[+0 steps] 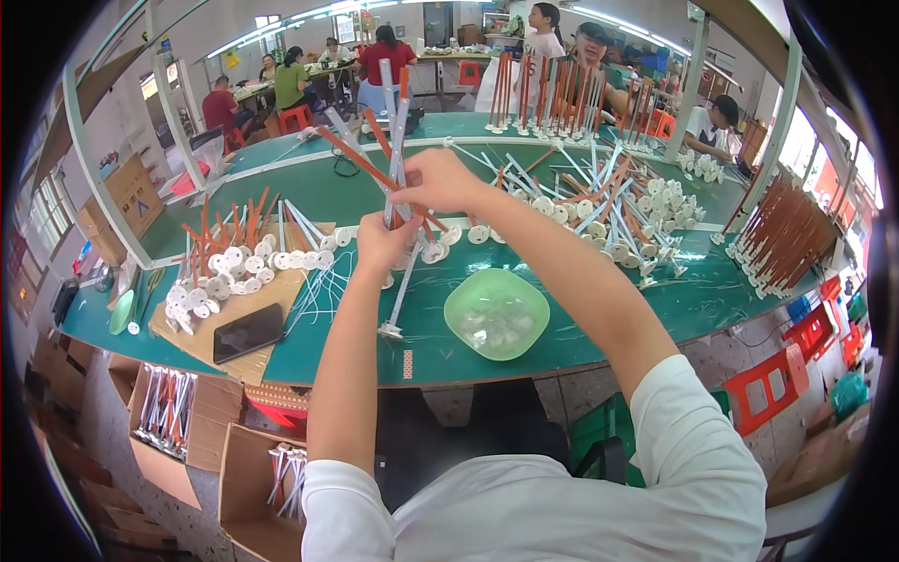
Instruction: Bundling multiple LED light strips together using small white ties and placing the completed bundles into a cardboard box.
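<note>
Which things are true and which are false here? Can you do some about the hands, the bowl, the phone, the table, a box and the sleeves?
1. The left hand and right hand are on crossed orange and grey sticks. True.
2. The light green bowl is on the floor. False: it stands on the table.
3. The dark phone lies on flat cardboard. True.
4. The table top is purple. False: it is green.
5. An open box at the lower left holds sticks. True.
6. The person's sleeves are black. False: they are white.
</note>
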{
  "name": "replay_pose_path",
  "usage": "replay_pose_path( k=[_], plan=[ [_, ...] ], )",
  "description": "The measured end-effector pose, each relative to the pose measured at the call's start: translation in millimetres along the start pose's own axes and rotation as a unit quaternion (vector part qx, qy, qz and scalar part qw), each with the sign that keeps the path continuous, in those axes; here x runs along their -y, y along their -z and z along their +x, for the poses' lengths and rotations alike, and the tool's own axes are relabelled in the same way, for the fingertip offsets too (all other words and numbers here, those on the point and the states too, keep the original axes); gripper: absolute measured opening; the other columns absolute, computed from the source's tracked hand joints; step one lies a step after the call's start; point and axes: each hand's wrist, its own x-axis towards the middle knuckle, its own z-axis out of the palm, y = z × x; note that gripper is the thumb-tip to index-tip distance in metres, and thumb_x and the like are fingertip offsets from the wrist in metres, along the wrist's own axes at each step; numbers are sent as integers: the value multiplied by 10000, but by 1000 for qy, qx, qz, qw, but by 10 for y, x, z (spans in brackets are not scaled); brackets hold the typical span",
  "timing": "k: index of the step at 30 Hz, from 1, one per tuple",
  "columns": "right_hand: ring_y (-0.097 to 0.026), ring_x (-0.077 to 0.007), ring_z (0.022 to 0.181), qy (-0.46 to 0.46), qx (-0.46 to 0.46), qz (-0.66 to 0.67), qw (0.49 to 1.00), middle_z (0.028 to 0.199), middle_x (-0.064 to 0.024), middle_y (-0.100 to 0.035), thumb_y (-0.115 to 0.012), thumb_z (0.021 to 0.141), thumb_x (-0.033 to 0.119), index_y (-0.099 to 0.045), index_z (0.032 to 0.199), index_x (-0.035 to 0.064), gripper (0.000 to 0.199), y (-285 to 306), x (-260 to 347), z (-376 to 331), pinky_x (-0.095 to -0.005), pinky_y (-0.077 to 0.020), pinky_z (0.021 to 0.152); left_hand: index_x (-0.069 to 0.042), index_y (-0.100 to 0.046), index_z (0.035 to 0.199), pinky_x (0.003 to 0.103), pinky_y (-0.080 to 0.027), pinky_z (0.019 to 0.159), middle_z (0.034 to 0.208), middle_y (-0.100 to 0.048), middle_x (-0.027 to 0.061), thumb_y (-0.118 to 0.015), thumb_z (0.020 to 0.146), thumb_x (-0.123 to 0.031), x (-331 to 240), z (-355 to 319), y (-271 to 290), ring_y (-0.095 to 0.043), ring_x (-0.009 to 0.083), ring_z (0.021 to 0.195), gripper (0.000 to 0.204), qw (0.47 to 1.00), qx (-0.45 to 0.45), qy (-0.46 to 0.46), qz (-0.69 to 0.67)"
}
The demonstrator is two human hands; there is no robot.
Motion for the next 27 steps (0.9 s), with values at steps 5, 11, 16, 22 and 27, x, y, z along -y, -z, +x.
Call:
replay_pose_path(
  k=[5, 11, 16, 22, 27],
  plan=[
    [-666, -286, 834, 58, -222, -117, 966, 933, -162, -685, -776, 714, 332, -669, 994, 0, 447, -245, -187, -265, -370, -518, 765, -28, -707, 773, 299, -464, 563, 681, -673, 54, -775, 755, -215, 201, 42, -34, -591, 117, 574, 200, 999, -31, 4, 24],
    [-656, -243, 950, -196, -201, 105, 954, 1035, -165, -669, -737, 789, 357, -599, 1144, -23, 538, -571, -433, -429, -348, -500, 834, -36, -702, 841, 307, -476, 593, 696, -667, 72, -758, 764, -211, 201, 8, -20, -616, 145, 607, 199, 1000, 1, 6, 27],
    [-589, -273, 1102, -11, -182, 306, 935, 1233, -137, -584, -762, 756, 290, -483, 1278, 10, 654, -606, -569, -418, -359, -452, 941, -53, -684, 910, 352, -496, 651, 761, -680, 98, -709, 782, -203, 159, -42, -83, -660, 228, 710, 199, 996, -7, -37, 85],
    [-641, -233, 902, -52, -223, 119, 966, 1008, -142, -651, -848, 626, 313, -524, 1156, 12, 691, -723, -112, -307, -345, -498, 820, -26, -659, 965, 453, -506, 777, 921, -665, 232, -604, 774, -133, 172, -22, -254, -633, 415, 898, 226, 965, 12, -151, 213],
    [-645, -246, 718, -139, -288, 121, 940, 799, -109, -667, -767, 739, 339, -601, 961, 15, 427, -758, -288, -160, -365, -500, 698, -1, -629, 990, 472, -515, 757, 944, -665, 228, -699, 751, -247, 183, -222, -224, -644, 413, 859, 351, 922, -25, -215, 321]
  ],
)
